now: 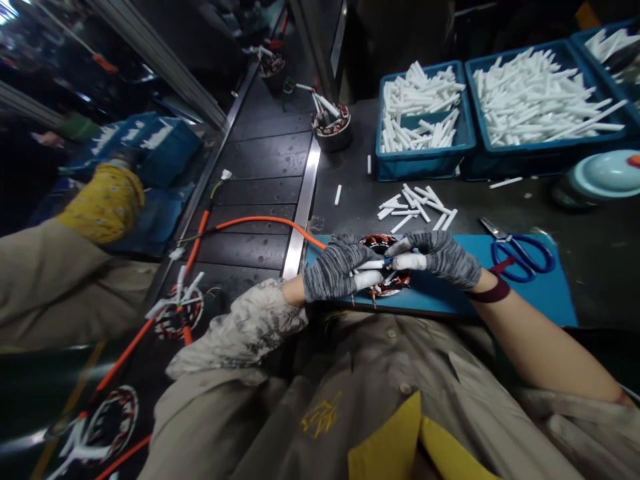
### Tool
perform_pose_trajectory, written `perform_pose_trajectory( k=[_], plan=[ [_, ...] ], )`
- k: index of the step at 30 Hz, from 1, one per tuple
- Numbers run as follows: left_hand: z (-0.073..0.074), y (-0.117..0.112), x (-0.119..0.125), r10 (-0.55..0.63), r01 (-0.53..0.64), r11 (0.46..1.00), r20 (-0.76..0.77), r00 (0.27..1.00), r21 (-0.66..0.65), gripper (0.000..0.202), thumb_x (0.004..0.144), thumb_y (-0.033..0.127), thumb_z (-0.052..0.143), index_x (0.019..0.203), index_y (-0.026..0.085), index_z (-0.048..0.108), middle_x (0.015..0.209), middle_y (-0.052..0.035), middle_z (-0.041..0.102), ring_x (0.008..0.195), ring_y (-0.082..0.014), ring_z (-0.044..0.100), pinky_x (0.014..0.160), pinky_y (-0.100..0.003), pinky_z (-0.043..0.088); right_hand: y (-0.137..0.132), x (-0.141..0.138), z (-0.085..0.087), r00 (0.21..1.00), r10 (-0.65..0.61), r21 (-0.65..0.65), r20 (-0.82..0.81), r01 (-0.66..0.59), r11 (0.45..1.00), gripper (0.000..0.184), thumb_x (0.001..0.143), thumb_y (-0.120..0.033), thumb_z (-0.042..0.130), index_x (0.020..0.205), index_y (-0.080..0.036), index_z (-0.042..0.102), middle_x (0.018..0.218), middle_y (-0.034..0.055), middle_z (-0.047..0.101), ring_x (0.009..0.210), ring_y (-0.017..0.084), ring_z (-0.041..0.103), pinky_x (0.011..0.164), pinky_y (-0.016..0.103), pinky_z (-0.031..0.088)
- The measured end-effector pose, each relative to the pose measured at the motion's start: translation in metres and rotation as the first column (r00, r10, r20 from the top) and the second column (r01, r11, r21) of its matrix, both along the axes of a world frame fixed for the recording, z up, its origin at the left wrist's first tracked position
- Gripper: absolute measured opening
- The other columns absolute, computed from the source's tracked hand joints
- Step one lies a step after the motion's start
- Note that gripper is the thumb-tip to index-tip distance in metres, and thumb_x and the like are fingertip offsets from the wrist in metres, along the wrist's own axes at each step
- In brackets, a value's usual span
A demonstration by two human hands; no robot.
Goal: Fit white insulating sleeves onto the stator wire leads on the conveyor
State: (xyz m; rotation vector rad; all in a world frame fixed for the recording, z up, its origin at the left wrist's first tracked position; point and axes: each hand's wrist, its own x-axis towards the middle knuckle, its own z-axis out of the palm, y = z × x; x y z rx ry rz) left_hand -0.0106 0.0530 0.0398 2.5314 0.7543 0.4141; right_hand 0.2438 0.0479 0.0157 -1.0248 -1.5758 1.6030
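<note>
A motor stator with copper windings (376,241) lies on a blue mat (545,297) in front of me, partly covered by both hands. My left hand (339,270), in a grey glove with white fingertips, is closed on a white sleeve (369,265) above the windings. My right hand (436,257), gloved alike, pinches the end of a thin blue wire (388,261) at the sleeve's right end. An orange sleeved cable (270,219) runs from the left to my left hand. Blue-handled scissors (523,255) lie right of my right hand.
Loose white sleeves (417,205) lie behind the mat. Blue bins (425,170) of sleeves and a light-blue lidded container (607,177) stand beyond. Left runs a slatted conveyor (265,160) carrying stators (333,137). A co-worker's yellow sleeve (107,203) is across it.
</note>
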Motion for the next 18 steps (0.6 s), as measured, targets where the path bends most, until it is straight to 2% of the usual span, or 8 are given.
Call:
perform_pose_trajectory(
  k=[3,6,9,12,13,15,18],
  plan=[
    [-0.006,-0.003,-0.002,0.037,-0.038,0.999,0.061,0.997,0.021,0.046,0.105,0.051,0.047,0.116,0.014,0.071,0.099,-0.0096,0.077,0.092,-0.0225,0.07,0.089,-0.038,0.053,-0.005,-0.006,-0.001,0.994,-0.075,0.111,0.08,0.066,0.992,0.033,0.077,-0.049,0.082,0.095,-0.022,0.083,0.086,0.0043,0.081,0.077,0.021,0.073,0.072,0.033,0.057],
    [-0.004,-0.001,-0.004,0.053,-0.053,0.998,0.028,0.998,-0.032,0.045,0.106,0.046,0.044,0.125,0.014,0.07,0.111,-0.0107,0.077,0.102,-0.0231,0.071,0.095,-0.038,0.053,-0.011,-0.014,-0.004,0.969,-0.17,0.264,0.179,0.119,0.957,0.028,0.081,-0.044,0.079,0.094,-0.02,0.082,0.081,0.0041,0.079,0.071,0.019,0.07,0.067,0.031,0.054],
    [0.003,0.003,-0.001,0.108,-0.122,0.986,-0.117,0.987,-0.117,0.041,0.105,0.044,0.048,0.125,0.016,0.072,0.109,-0.009,0.079,0.099,-0.0216,0.073,0.091,-0.035,0.054,-0.017,-0.017,-0.004,0.946,-0.223,0.423,0.236,0.107,0.9,0.02,0.087,-0.038,0.074,0.095,-0.021,0.081,0.083,0.0045,0.078,0.073,0.019,0.069,0.071,0.033,0.054],
    [0.012,0.002,0.007,0.182,-0.208,0.976,-0.283,0.942,-0.063,0.036,0.101,0.046,0.057,0.118,0.02,0.076,0.1,-0.0069,0.08,0.093,-0.022,0.074,0.088,-0.035,0.053,-0.021,-0.006,-0.002,0.951,-0.212,0.536,0.226,0.06,0.842,0.019,0.092,-0.036,0.071,0.101,-0.023,0.081,0.094,0.0066,0.078,0.086,0.023,0.071,0.082,0.039,0.055],
    [0.014,0.001,0.01,0.213,-0.228,0.974,-0.332,0.919,-0.007,0.036,0.101,0.046,0.058,0.118,0.021,0.076,0.101,-0.0073,0.08,0.095,-0.0233,0.073,0.09,-0.037,0.052,-0.022,0.001,-0.002,0.954,-0.21,0.546,0.216,0.061,0.836,0.019,0.091,-0.036,0.071,0.102,-0.024,0.08,0.098,0.007,0.078,0.091,0.025,0.071,0.086,0.041,0.055],
    [0.019,-0.002,0.02,0.263,-0.241,0.965,-0.411,0.873,0.106,0.038,0.1,0.049,0.058,0.118,0.021,0.076,0.107,-0.0092,0.079,0.099,-0.0265,0.072,0.093,-0.042,0.05,-0.022,0.015,-0.002,0.957,-0.215,0.504,0.195,0.091,0.859,0.017,0.089,-0.037,0.074,0.101,-0.026,0.08,0.101,0.0064,0.077,0.095,0.025,0.071,0.09,0.043,0.056],
    [0.023,-0.001,0.041,0.239,-0.196,0.971,-0.471,0.849,0.14,0.043,0.1,0.055,0.055,0.117,0.02,0.076,0.111,-0.0095,0.077,0.099,-0.0277,0.07,0.091,-0.042,0.047,-0.021,0.028,-0.007,0.963,-0.229,0.321,0.142,0.175,0.931,0.019,0.085,-0.043,0.079,0.095,-0.027,0.079,0.094,0.0034,0.078,0.089,0.024,0.073,0.087,0.041,0.058]
  ],
)
